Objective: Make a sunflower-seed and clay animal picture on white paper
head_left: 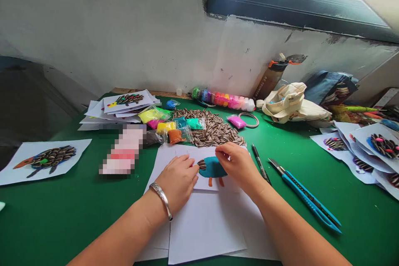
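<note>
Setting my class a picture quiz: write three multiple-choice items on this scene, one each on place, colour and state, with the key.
1. Where is the pile of striped sunflower seeds relative to the white card?
A. Under it
B. Beyond it
C. Beside the knives

2. What colour are the clay legs on the card?
A. Pink
B. Yellow
C. Orange

3. What does the left hand wear?
A. A silver bangle
B. A glove
C. A wristwatch

1 B: the seeds lie past the card's far edge.
2 C: both legs show orange.
3 A: the bangle circles the wrist.
</note>
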